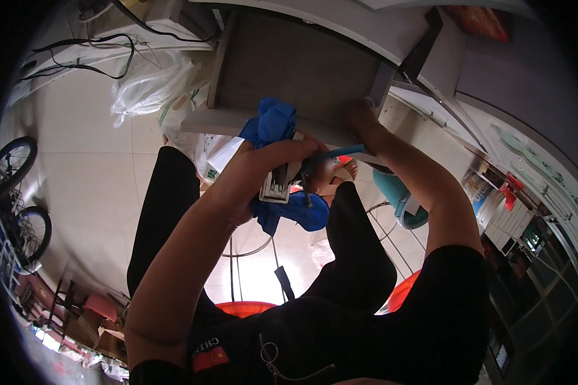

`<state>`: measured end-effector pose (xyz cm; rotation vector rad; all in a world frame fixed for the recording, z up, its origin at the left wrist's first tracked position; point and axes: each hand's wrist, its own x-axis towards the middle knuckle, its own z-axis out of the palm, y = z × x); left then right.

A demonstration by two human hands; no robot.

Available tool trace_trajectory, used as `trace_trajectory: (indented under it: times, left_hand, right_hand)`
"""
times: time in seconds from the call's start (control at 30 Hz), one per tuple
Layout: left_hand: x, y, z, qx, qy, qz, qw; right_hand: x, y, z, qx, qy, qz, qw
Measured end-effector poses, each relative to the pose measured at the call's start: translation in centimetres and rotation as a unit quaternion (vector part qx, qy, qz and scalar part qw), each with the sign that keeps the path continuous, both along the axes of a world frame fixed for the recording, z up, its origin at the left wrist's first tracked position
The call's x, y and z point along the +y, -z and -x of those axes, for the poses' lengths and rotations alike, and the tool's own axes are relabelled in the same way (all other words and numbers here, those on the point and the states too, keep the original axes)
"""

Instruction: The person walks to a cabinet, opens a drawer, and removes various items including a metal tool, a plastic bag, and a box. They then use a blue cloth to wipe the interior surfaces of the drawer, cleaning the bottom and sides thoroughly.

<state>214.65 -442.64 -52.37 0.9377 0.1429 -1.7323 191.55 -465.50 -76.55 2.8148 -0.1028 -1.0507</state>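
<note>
My left hand is closed around a bundle in front of an open drawer. Blue cloth sticks out above the fingers and also hangs below the palm. Beneath my thumb shows a pale, worn metal object with an open slot, perhaps a stapler. A thin teal strip and a dark narrow piece poke out of the same bundle. My right hand reaches over the right front corner of the drawer. Its fingers lie in shadow, and what they touch is unclear.
Clear plastic bags lie left of the drawer. A teal bin stands below my right forearm. Black cables hang at the upper left. A bicycle is at far left. Glass-fronted cabinetry runs along the right.
</note>
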Motion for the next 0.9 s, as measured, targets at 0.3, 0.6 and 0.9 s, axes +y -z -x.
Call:
trace_trajectory:
  times: [0.3, 0.6, 0.9]
  left_hand:
    - [0.7, -0.2, -0.1, -0.025, -0.023, -0.014, 0.999]
    - [0.7, -0.1, 0.4, -0.102, -0.016, 0.042, 0.994]
    - [0.0, -0.3, -0.1, 0.014, -0.027, -0.040, 0.999]
  right_hand:
    - [-4.7, -12.8, 0.8, 0.056, 0.146, 0.093, 0.983]
    - [-8.0, -0.7, 0.0, -0.235, 0.035, -0.065, 0.969]
    - [-3.2, 0.9, 2.1, 0.112, 0.338, -0.228, 0.906]
